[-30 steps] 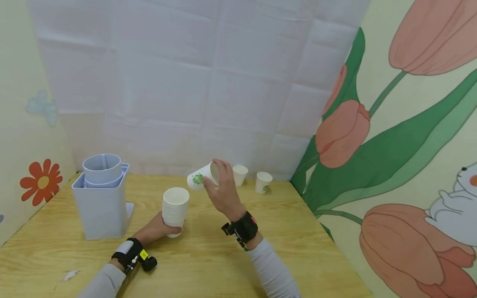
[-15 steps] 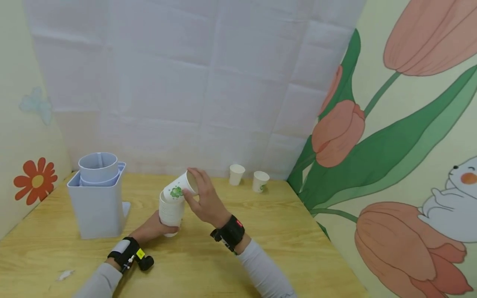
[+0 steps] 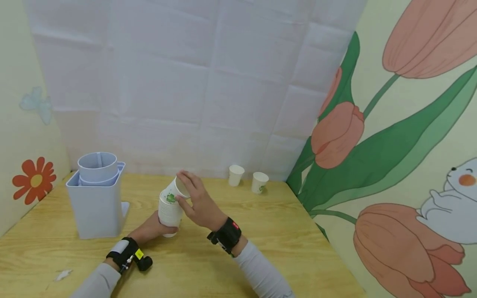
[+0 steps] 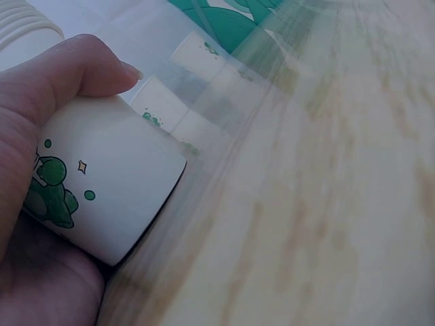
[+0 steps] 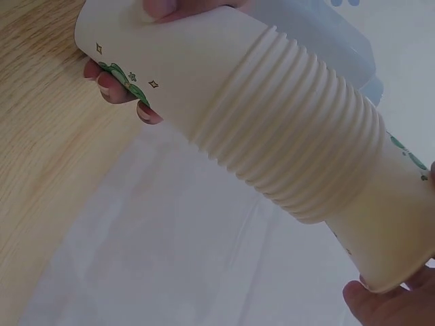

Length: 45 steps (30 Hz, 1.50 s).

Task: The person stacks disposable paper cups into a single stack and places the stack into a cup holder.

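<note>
My left hand point(image 3: 156, 227) grips a stack of nested white paper cups point(image 3: 169, 213) low on its side, its thumb point(image 4: 88, 64) across the bottom cup in the left wrist view. The ribbed rims point(image 5: 292, 129) of the stack show clearly in the right wrist view. A single paper cup point(image 3: 172, 194) with a green print leans into the top of the stack, its base inside the uppermost cup. With thumb and fingers, my right hand point(image 3: 201, 203) holds this cup near its rim, the mouth tilted toward the palm.
Two upright paper cups, one nearer the middle point(image 3: 236, 175) and one to its right point(image 3: 259, 183), stand at the back of the wooden table point(image 3: 290, 240). On the left is a pale blue square bin point(image 3: 95, 211) with a round container point(image 3: 97, 166) inside.
My right hand has moved left and down with the single cup, bringing its base from the air into the stack's top. The left hand keeps its grip on the stack.
</note>
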Motion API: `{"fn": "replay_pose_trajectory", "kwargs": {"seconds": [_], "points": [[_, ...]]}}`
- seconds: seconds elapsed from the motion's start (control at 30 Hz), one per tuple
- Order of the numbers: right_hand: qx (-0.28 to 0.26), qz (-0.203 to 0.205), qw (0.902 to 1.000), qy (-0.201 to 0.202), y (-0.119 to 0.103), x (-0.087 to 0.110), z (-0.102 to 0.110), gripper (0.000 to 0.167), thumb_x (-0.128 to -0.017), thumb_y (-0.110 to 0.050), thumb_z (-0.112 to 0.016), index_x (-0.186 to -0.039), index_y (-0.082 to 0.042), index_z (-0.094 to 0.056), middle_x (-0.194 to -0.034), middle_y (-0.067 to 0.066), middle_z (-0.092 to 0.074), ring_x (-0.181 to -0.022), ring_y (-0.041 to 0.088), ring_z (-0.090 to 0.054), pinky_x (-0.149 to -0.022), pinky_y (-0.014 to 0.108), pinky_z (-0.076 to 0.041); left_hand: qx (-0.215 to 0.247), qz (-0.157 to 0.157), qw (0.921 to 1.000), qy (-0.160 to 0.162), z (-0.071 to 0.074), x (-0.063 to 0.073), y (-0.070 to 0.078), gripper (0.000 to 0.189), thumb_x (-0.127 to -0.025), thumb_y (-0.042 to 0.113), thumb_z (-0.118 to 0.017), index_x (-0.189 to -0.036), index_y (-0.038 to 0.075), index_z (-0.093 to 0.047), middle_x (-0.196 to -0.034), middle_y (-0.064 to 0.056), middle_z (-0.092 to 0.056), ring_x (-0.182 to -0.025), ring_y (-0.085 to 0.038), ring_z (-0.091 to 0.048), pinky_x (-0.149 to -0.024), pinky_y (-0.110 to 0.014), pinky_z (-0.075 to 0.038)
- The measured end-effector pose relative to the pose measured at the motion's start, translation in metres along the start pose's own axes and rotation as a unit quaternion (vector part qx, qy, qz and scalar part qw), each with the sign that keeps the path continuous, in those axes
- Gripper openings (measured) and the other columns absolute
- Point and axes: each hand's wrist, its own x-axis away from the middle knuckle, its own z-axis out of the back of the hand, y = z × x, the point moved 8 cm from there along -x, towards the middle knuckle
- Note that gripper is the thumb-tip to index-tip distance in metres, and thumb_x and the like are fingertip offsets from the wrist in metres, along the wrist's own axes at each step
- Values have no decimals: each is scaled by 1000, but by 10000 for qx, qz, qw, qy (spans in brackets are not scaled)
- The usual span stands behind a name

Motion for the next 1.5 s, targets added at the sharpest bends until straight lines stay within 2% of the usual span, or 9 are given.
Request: {"fn": "replay_pose_trajectory", "kwargs": {"seconds": [0.17, 0.37, 0.5, 0.67, 1.0, 1.13, 1.27, 1.4, 1.5], "points": [[167, 156, 9996, -154, -4, -1, -7, 60, -103, -18, -57, -155, -1, -32, -155, 18, -36, -146, 29, -34, -119, 38, -33, -66, 42, 10000, -17, 2, 0, -3, 69, -81, 12, -81, -135, -7, -43, -121, -18, -61, -107, -24, -58, -94, -40, -47], [22, 122, 9987, -490, -3, 1, -21, 56, -104, -24, -54, -154, -6, -37, -151, 17, -42, -141, 28, -39, -114, 38, -39, -156, -193, 9997, -68, 1, 0, 1, 61, -81, 11, -80, -128, -7, -46, -114, -14, -61, -100, -20, -59, -87, -31, -49], [-125, 135, 9975, -677, -5, 5, -32, 49, -110, -31, -39, -151, -5, -41, -149, 20, -44, -139, 31, -41, -113, 40, -41, -162, -260, 9994, -137, -1, 0, 2, 62, -81, 11, -79, -129, -7, -45, -114, -14, -60, -99, -18, -59, -86, -30, -48], [-2, 108, 9972, -742, -6, 8, -41, 56, -111, -37, -20, -149, -2, -43, -147, 21, -45, -139, 33, -41, -115, 42, -38, -147, -253, 9995, -106, -2, -1, -1, 64, -80, 10, -80, -130, -8, -43, -117, -16, -60, -100, -17, -59, -86, -29, -49], [-240, -128, 9955, -907, -3, 7, -43, 49, -112, -30, -28, -151, -2, -41, -151, 21, -42, -142, 35, -36, -118, 45, -33, -113, -159, 9998, -55, -2, 0, 6, 63, -80, 10, -79, -129, -8, -44, -116, -15, -61, -100, -19, -59, -86, -30, -50], [-612, -354, 9920, -1047, 3, 7, -43, 50, -112, -30, -33, -154, -3, -36, -153, 20, -39, -142, 33, -36, -117, 44, -35, -132, -155, 9998, -49, -1, 1, 6, 63, -81, 10, -78, -130, -9, -44, -117, -17, -60, -101, -19, -58, -87, -32, -49], [-1344, -615, 9834, -1050, 15, 8, -41, 63, -110, -45, -28, -156, -2, -32, -152, 20, -41, -139, 31, -38, -113, 43, -38, -231, -100, 9997, -18, -2, 0, 3, 65, -80, 11, -80, -131, -8, -43, -117, -17, -60, -102, -20, -57, -89, -33, -48], [-2168, -741, 9693, -893, 28, 0, -41, 78, -106, -61, -22, -156, -2, -32, -144, 22, -51, -134, 31, -48, -111, 40, -42, -244, 59, 9997, 65, -1, 0, -2, 68, -78, 10, -81, -132, -7, -43, -118, -17, -59, -104, -23, -56, -91, -36, -47], [-2502, -968, 9600, -801, 46, -7, -42, 83, -103, -67, -23, -155, -2, -34, -135, 22, -58, -127, 31, -56, -110, 38, -43, -275, 166, 9994, 107, -1, -2, -2, 70, -78, 11, -81, -134, -6, -43, -122, -18, -59, -108, -24, -56, -95, -39, -46]]}}
